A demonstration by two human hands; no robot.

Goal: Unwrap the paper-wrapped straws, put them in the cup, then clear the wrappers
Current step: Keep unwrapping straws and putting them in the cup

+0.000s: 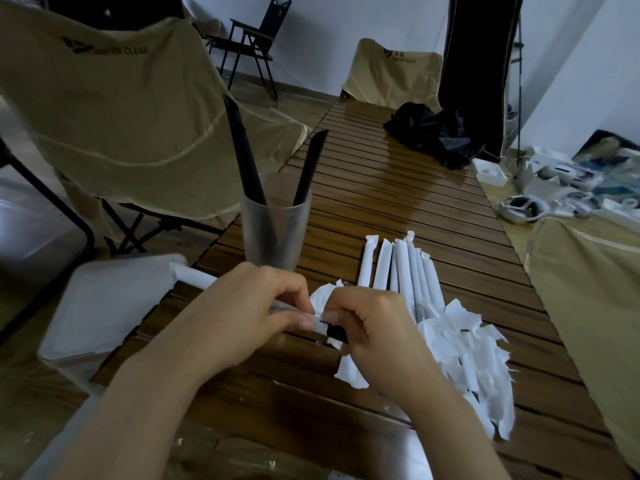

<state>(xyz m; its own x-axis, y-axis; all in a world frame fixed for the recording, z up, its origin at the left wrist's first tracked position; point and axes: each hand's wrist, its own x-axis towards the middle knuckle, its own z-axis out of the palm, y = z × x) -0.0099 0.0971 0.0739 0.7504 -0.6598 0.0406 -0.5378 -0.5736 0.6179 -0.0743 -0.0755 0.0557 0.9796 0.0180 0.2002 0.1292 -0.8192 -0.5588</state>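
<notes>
A frosted plastic cup stands on the slatted wooden table with several black straws leaning in it. Just in front of it, my left hand pinches a paper-wrapped straw whose white end sticks out to the left. My right hand grips the bared black end of that same straw, torn paper around it. Several wrapped straws lie side by side to the right of the cup. A heap of torn white wrappers lies beside and behind my right hand.
A white lidded bin sits at the table's left edge. Tan folding chairs stand at left and far end. A black cloth bundle lies on the far table. White headsets and boxes clutter the right.
</notes>
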